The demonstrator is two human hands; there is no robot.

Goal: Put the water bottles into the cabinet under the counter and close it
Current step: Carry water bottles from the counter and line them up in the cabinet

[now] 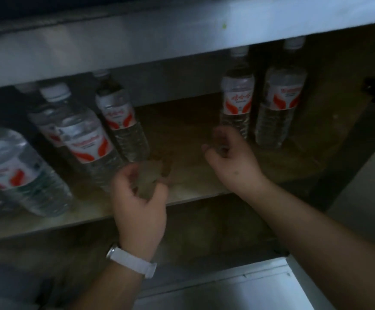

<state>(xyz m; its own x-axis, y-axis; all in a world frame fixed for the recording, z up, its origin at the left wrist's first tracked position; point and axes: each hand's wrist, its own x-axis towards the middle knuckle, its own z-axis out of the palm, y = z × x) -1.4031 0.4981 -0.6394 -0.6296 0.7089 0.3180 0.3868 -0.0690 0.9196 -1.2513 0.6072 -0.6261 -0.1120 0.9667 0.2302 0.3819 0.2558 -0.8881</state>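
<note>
My left hand [138, 198] and right hand [231, 153] empty, apart; bottles [280, 97] upright at 10 and 1 o'clock; I'd back out without clipping them, then shut cabinet [338, 121].

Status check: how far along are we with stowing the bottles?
Done: at least six water bottles stand on the shelf. In hand: nothing; the left hand and right hand hover empty by the shelf's front. Left: the cabinet is open, so closing remains; bottles out of frame cannot be ruled out.
</note>
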